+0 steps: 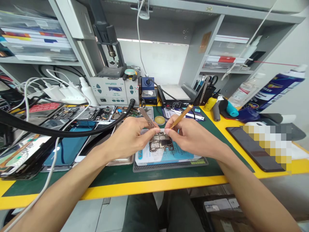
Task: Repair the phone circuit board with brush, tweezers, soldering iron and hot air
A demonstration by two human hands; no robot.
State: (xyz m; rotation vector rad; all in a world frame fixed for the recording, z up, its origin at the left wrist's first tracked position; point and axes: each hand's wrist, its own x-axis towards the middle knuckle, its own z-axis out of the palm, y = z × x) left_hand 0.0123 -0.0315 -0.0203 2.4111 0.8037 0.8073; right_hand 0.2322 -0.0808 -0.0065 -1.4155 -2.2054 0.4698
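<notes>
My left hand (129, 137) is closed on flat metal tweezers (146, 117) with a row of small holes, their tips pointing down toward the right. In my right hand (190, 137) is a slim gold-coloured pen-like tool (182, 116), pinched near its lower end; its tip is hidden by the fingers. Both hands meet closely above a phone circuit board (160, 144). That board lies on a blue and white pad or packet (182, 154), over a dark perforated mat (154, 167). Just beyond the fingertips stands a small round yellowish tin (159, 120).
Opened phones (70, 141) crowd the left side. A black hose (79, 132) and white cable (55, 158) cross there. Behind stand a soldering station (113, 91) and a hot plate (175, 93). On the right lie a dark phone (253, 148), bottles and a blue can (275, 87).
</notes>
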